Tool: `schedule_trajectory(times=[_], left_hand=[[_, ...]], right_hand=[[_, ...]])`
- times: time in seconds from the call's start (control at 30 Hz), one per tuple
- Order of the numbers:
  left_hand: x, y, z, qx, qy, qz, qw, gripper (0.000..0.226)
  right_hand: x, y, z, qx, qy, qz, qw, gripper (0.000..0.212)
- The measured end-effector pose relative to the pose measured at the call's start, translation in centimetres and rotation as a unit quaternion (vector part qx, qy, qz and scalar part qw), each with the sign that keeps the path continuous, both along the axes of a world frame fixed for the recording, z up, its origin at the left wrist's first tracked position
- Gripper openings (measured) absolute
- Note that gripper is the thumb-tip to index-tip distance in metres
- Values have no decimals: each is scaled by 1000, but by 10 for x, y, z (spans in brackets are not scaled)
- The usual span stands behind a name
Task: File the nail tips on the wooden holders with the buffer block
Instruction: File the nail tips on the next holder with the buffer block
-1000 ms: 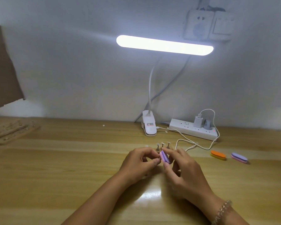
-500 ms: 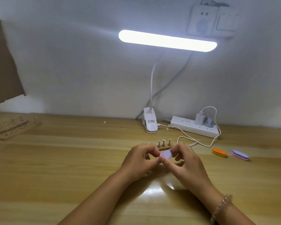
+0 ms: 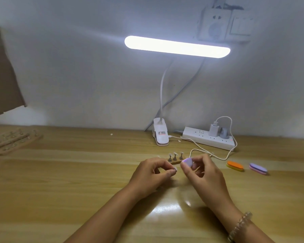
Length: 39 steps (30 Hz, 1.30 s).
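Centre of the frame, low over the table (image 3: 77,181): I have both hands working close together, fingertips near each other but not touching.
Left hand (image 3: 153,172): it pinches a small pale piece (image 3: 174,171) between thumb and forefinger. I take it for a nail tip, though it is too small to be sure.
Right hand (image 3: 204,174): it grips the lilac buffer block (image 3: 187,162) between thumb and fingers, and the block sits just apart from the pinched piece.
Wooden holder (image 3: 174,161): it lies on the table just behind my hands. Three little stands rise from it, each carrying one of the nail tips (image 3: 175,153). Its right end is hidden by the block.
Right of centre: an orange block (image 3: 235,166) and a purple block (image 3: 258,168) lie side by side, well apart from my hands.
Left edge: more wooden strips (image 3: 12,142), too blurred to read.
Upper middle of the table: a lamp clip (image 3: 161,135) and a power strip (image 3: 207,140), with a white cable (image 3: 200,151) looping close behind my right hand.
Step in hand: I judge I am filing the one pinched piece and am between strokes, since block and piece are apart.
Next move: I bring the block onto the edge of the piece. That calls for a firm pinch on the left and short, light strokes on the right. After that I turn to the three tips on the holder.
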<state>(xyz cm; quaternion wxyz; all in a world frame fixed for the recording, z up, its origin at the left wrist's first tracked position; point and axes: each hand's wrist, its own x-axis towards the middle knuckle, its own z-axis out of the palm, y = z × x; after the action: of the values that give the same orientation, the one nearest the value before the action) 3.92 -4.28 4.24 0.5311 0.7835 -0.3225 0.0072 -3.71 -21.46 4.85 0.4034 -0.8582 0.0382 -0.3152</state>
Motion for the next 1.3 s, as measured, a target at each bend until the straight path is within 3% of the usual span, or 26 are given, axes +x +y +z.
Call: schedule_trajectory(times=[0.1,0.27,0.43,0.53,0.77,0.97,1.13,1.3], left_hand=[[0,0,0,19,-5,2,1000,9],[-1,0,0,33,-1,4,999,21],[0,2,1,9,40,8,999,21],[0,1,1,4,42,-11,999,12],[1,1,0,27,33,-39,998,17],[1,0,0,31,37,-35,998,20],[3,1,2,46,13,-31,998,19],[-1,2,2,28,41,-39,998,25]], right_hand=[[-3,12,-2,-60,20,74,995,23],[0,6,-1,-67,23,22,997,33],[-1,12,-1,-60,36,90,993,37],[2,5,2,-22,36,50,998,34],[-4,11,2,-51,8,77,996,21],[-7,15,-2,-125,-5,96,988,30],[-1,9,2,-67,5,59,996,28],[-7,14,0,-99,10,82,992,30]])
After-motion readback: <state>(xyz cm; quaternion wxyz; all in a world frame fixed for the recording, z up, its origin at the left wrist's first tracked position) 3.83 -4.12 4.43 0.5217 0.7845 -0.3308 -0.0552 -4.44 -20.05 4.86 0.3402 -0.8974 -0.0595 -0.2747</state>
